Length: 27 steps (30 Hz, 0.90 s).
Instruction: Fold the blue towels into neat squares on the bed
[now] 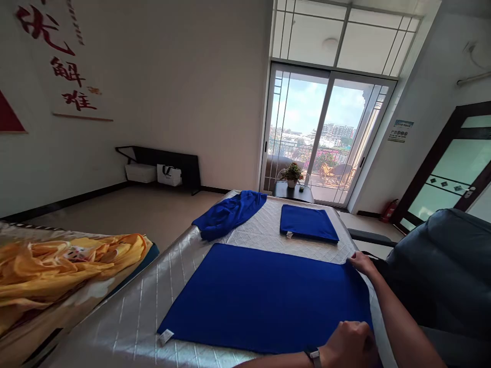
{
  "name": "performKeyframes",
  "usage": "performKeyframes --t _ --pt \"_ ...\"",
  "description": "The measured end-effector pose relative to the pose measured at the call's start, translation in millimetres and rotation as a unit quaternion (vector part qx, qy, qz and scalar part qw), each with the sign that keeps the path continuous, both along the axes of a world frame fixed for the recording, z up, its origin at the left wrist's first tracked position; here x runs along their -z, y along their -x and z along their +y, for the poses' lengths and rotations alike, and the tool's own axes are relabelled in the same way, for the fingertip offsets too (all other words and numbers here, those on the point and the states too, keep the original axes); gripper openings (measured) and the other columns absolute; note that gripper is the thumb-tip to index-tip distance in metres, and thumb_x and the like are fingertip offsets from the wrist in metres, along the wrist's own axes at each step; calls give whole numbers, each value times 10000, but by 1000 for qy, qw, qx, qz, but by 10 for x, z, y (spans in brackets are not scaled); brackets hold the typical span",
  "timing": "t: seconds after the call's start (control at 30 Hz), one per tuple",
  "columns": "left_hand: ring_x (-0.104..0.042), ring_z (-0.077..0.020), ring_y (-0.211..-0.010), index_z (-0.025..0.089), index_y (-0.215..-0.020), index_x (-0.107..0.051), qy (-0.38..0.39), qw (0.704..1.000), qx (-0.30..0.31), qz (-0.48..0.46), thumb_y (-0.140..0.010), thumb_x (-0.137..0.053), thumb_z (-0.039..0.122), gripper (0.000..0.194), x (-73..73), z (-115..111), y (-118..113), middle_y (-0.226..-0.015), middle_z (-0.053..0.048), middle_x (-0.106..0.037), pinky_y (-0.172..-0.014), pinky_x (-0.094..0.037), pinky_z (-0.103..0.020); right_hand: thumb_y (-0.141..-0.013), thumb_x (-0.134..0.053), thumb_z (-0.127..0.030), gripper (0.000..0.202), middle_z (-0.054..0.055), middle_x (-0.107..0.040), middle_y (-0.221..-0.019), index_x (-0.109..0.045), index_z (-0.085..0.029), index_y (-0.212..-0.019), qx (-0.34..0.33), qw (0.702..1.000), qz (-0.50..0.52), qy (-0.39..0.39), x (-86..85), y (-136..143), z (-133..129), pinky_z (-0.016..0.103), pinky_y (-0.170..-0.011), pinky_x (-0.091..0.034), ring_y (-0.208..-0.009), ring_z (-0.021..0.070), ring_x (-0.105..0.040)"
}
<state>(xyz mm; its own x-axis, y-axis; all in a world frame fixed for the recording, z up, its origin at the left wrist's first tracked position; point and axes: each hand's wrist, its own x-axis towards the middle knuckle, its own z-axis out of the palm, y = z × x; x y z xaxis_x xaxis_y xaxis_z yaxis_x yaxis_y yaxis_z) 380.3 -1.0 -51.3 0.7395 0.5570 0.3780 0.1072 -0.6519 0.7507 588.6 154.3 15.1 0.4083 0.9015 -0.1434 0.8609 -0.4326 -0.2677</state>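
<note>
A blue cloth lies spread flat in a rectangle across the mattress, a white label at its near left corner. My right hand pinches its far right corner. Lower down, my left hand, with a watch on the wrist, is closed in a fist at the near right corner; its fingertips are partly hidden. Beyond the spread cloth sits a folded blue cloth, also with a white label. A crumpled blue cloth rests by the mattress's far left edge.
Yellow bedding is heaped on another bed at the left. A dark sofa stands close on the right. Past the mattress are a small table with a potted plant and a sliding glass door. A black bench lines the wall.
</note>
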Motion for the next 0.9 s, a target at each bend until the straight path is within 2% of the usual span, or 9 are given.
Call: performKeyframes --t 0.07,0.13,0.2,0.3,0.43,0.53,0.67,0.77,0.9 --pt "-655 -197 -668 213 -935 -681 77 996 -45 0 -735 -659 192 202 -141 17 437 -774 -36 -708 -642 -519 -302 -900 -589 -322 219 80 -724 -786 -701 -149 -827 -9 999 34 -25 -87 198 71 312 -774 -501 -847 229 -699" --pt "-629 -149 -636 214 -1043 -678 133 989 -62 -27 -743 -671 186 301 -294 7 918 -770 3 -703 -630 -502 -251 -866 -577 -323 223 64 -707 -697 -713 -149 -837 -25 995 82 -51 -164 457 166 287 -714 -493 -754 215 -697" --pt "-607 -128 -633 226 -1102 -678 149 982 -103 -53 -756 -658 178 350 -423 -15 1409 -762 20 -689 -621 -484 -222 -846 -578 -346 251 44 -701 -685 -723 -152 -910 -53 985 140 -81 -234 781 278 270 -668 -500 -682 187 -683" --pt "-584 -120 -659 228 -967 -730 121 972 -190 -62 -777 -593 147 248 -519 -51 2118 -794 1 -679 -649 -466 -217 -835 -583 -391 309 43 -724 -770 -734 -159 -974 -122 958 231 -119 -319 1396 459 263 -654 -532 -666 163 -676" --pt "-569 -128 -629 215 -768 -732 103 946 -301 -69 -813 -541 194 197 -489 -128 2969 -761 -19 -665 -606 -445 -224 -828 -587 -375 321 51 -743 -839 -758 -162 -996 -234 909 311 -147 -371 2423 698 300 -733 -570 -765 180 -704" --pt "-585 -148 -623 230 -774 -729 86 913 -390 -86 -855 -542 286 212 -452 -217 3520 -747 -14 -676 -610 -472 -237 -815 -604 -296 315 45 -751 -868 -753 -177 -1066 -305 882 320 -165 -361 3243 856 315 -790 -563 -828 189 -709" --pt "-626 -168 -637 260 -797 -724 59 867 -489 -79 -870 -555 418 242 -428 -296 4118 -759 3 -701 -641 -518 -250 -851 -596 -253 254 49 -742 -996 -762 -228 -1042 -371 866 275 -193 -285 4201 1005 322 -897 -510 -912 188 -682" --pt "-647 -188 -650 265 -804 -707 40 823 -564 -55 -861 -530 444 259 -370 -274 4447 -739 3 -698 -660 -539 -276 -853 -614 -219 220 51 -704 -1148 -768 -253 -1006 -396 868 227 -194 -155 4724 1073 334 -995 -442 -1049 205 -640" --pt "-704 -230 -755 261 -876 -717 30 785 -618 24 -821 -517 384 242 -180 -165 4723 -832 -27 -747 -719 -563 -325 -836 -612 -178 211 58 -700 -1141 -767 -248 -962 -398 886 171 -166 96 5118 1128 362 -1015 -408 -1116 246 -607"
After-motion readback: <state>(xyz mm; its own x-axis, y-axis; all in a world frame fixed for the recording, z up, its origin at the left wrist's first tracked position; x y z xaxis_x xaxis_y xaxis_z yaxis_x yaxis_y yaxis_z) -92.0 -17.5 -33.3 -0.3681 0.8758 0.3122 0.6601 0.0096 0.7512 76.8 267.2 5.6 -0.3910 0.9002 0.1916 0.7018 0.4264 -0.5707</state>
